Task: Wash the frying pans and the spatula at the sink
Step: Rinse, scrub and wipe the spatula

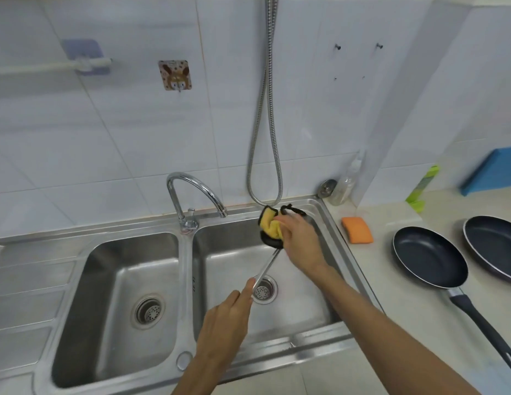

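While the left hand (225, 317) grips the near end of the spatula (267, 266) by its metal handle, the right hand (298, 240) pinches a yellow cloth (270, 225) bunched around the black head. The spatula slants over the right basin of the sink (186, 266), stretched between the two hands, its head just below the tap (191, 186). No water can be seen running. Both frying pans (428, 256) lie on the surface (405, 323) to the right of the right hand, well apart from the basin. An orange sponge (357, 230) sits between them and the sink. By the look of it, the spatula is mid-scrub and needs rinsing. The pans seem not yet begun, so most of the task remains.
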